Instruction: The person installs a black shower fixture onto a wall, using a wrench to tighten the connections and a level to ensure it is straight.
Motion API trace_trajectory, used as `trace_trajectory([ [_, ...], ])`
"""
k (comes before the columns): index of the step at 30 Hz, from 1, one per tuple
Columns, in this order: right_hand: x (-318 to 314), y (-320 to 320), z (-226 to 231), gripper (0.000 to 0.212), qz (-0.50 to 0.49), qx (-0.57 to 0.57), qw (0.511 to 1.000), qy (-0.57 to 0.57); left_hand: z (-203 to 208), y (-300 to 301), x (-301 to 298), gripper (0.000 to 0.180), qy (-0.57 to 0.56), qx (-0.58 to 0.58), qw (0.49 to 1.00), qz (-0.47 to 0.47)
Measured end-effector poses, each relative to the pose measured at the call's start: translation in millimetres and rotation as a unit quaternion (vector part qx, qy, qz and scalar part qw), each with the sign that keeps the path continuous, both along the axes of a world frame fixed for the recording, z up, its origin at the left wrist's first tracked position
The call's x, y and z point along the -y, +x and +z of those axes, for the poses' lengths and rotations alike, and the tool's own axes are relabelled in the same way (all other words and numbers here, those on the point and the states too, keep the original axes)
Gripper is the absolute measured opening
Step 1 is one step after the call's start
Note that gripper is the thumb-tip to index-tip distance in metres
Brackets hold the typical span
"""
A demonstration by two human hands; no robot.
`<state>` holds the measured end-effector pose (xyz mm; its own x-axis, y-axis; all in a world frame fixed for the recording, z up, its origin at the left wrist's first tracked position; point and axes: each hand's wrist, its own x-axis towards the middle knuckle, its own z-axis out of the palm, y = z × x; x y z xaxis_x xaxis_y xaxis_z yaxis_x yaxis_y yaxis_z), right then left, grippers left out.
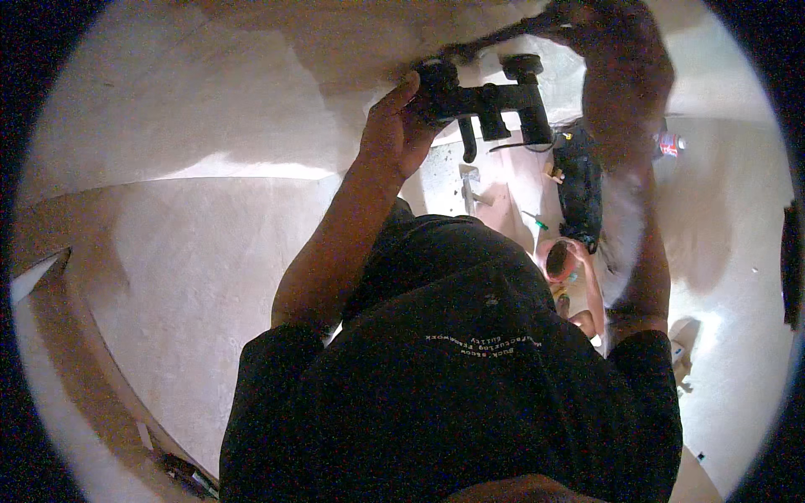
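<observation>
A matte black wall-mounted mixer tap, with round wall flanges and a short downward lever, sits against the pale wall near the top. My left hand grips its left end, thumb up by the left flange. To the upper right, my right hand is closed and smeared by motion. It holds a long dark tool, whose far end reaches the left flange. The tool looks like a wrench, but blur hides its jaws. A thin dark hose or cable hangs below the tap.
Below on the right, another person crouches with an arm raised to their head. Close by lie a long black bag and a green-handled tool. A red, white and blue can stands further right. Curved-looking pale walls surround me.
</observation>
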<state>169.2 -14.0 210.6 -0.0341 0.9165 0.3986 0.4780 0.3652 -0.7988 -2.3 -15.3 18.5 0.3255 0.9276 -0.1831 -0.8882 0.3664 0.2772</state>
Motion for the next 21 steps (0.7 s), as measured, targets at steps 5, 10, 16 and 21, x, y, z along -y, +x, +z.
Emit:
trace_trajectory([
  [5,37,59,6,0.029,-0.101,0.119,0.981,0.119,-1,3,8,0.039,-0.009,-0.046,0.999,-0.023],
  [10,57,73,-45,0.036,-0.180,0.109,0.977,-0.036,10,-8,5,0.041,-0.023,-0.137,0.990,-0.035],
  [16,81,91,-126,0.032,-0.177,-0.012,0.965,-0.192,16,-2,3,0.041,0.006,-0.184,0.982,-0.040],
  [21,96,83,-146,0.031,-0.155,-0.128,0.954,-0.222,19,14,8,0.040,0.023,-0.221,0.975,0.005],
])
